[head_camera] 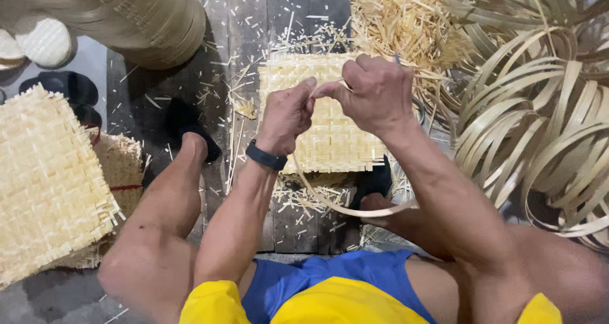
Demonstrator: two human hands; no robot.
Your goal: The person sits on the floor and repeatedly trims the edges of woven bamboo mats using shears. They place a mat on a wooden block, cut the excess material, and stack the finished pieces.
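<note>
Left hand (287,113) and right hand (374,92) pinch one bamboo strip (330,206), bent into a loop. Woven mat (330,140) beneath looks finished, still without a rim; coiled strips (533,127) unused.

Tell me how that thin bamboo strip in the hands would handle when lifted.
The bamboo strip probably flexes springily: it bows in a loop below the hands. Likely light, since the left hand and right hand pinch it with fingertips.
</note>
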